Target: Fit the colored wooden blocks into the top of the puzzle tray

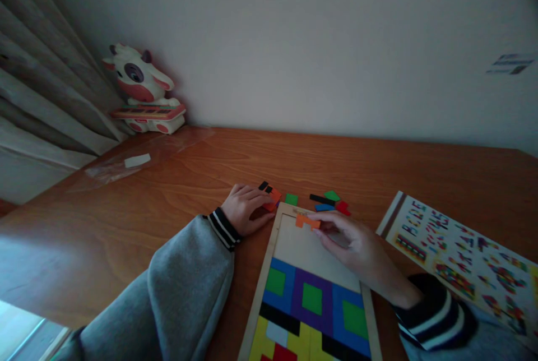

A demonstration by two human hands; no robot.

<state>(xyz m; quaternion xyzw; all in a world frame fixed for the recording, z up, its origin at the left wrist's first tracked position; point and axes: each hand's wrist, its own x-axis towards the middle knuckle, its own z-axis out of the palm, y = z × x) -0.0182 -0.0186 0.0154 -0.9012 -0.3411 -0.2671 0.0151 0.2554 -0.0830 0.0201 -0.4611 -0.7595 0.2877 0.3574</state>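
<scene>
My right hand (347, 237) pinches an orange puzzle piece (309, 221) with a notched edge between thumb and fingers. It is held over the bare upper part of a wooden puzzle tray (311, 251). Lower in the tray lie fitted flat pieces: blue and purple frames around green squares, with black, yellow, white and red ones below. To the left of the tray's top corner, my left hand (247, 209) rests with thumb and fingers apart. Its fingertips touch another orange piece (273, 197), with small black pieces (264, 186) beside it.
Loose green (291, 199), black, blue and red pieces (343, 207) lie beyond the tray. A printed pattern sheet (458, 260) is at the right. A toy cow with a keyboard (147, 92) stands at the back left, near clear plastic wrapping (113, 170) and a curtain (42, 81).
</scene>
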